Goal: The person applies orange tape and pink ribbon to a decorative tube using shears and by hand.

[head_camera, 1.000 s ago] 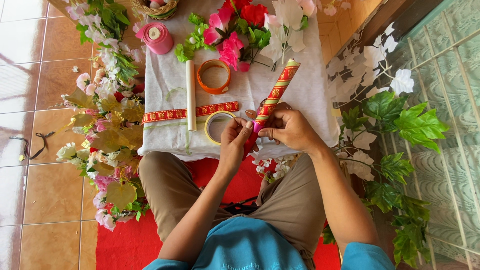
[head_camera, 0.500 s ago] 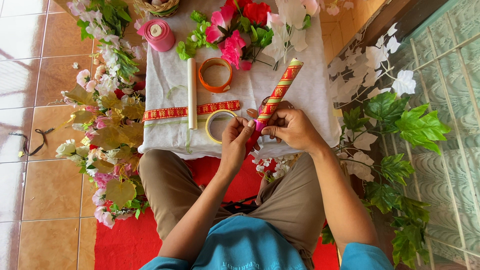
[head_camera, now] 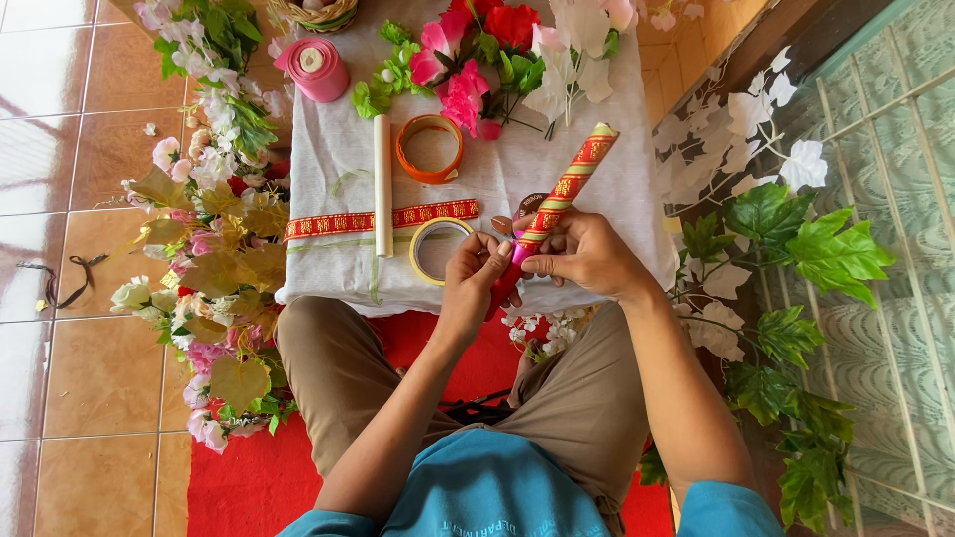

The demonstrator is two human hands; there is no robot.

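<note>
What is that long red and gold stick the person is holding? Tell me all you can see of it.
The stick is a slim rod wrapped in red ribbon with gold patterned bands and green edging; its near end looks pink. It slants from the hands up and away over the white cloth. The left hand and right hand both pinch its near end. A tape ring lies beside it.

Bare cloth on the tabletop (head_camera: 328, 159) lay open only near its left edge. Far edge was blocked by flowers (head_camera: 477, 60) and pink ribbon roll (head_camera: 316, 68); middle by white tube (head_camera: 382, 184), orange ring (head_camera: 430, 149), tape ring (head_camera: 438, 249), red-gold ribbon (head_camera: 378, 219).
</note>
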